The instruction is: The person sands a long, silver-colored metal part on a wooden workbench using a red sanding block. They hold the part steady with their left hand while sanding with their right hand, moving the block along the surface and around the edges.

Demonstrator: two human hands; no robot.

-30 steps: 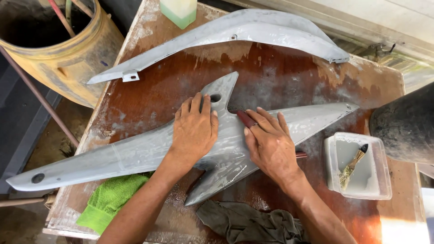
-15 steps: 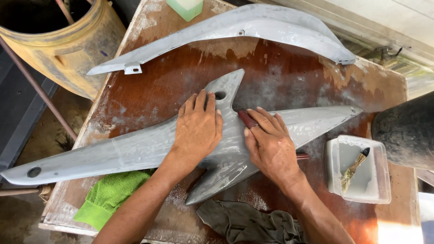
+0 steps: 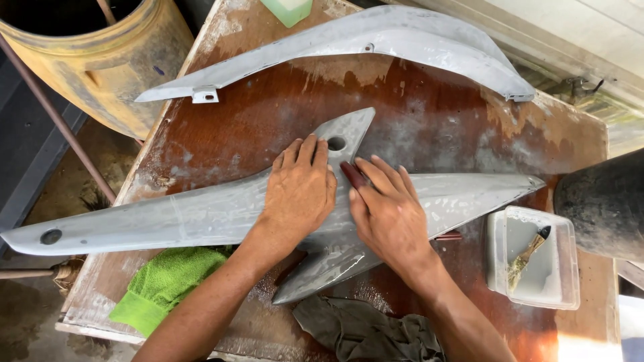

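right hand (image 3: 389,214) slid slightly left along grey panel (image 3: 201,216), closer to left hand (image 3: 300,191)
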